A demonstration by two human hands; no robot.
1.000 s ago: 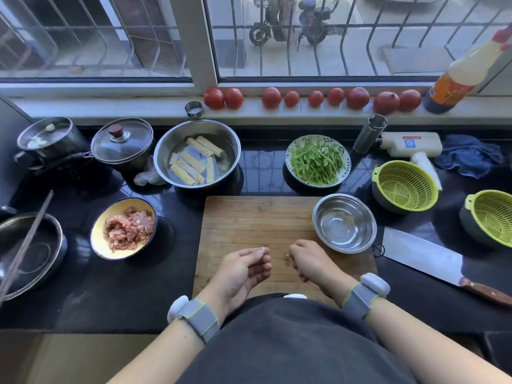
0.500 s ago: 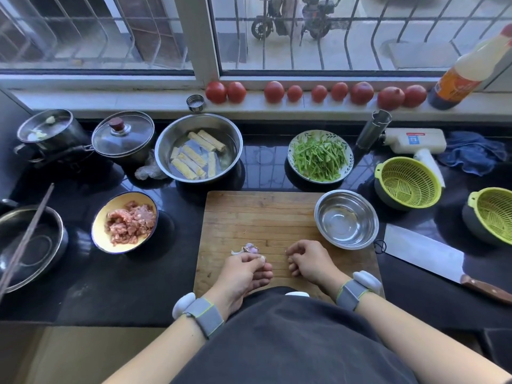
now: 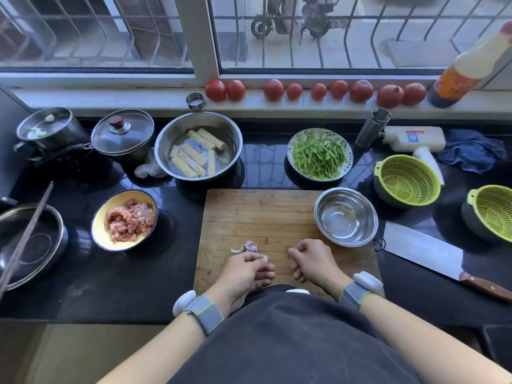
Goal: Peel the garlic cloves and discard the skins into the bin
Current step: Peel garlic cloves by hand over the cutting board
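Two hands are resting curled on the rectangular wooden cutting board (image 3: 266,217): left hand (image 3: 243,273) and right hand (image 3: 313,261), grasps indiscernible. One purplish papery garlic piece (image 3: 247,247) is lying just beyond the left hand.

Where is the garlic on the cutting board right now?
In the head view, the garlic lies on the near left part of the cutting board, just beyond the left hand.

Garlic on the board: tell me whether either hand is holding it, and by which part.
The garlic lies on the cutting board, unheld. The left hand and right hand are curled; whether they hold anything cannot be told.
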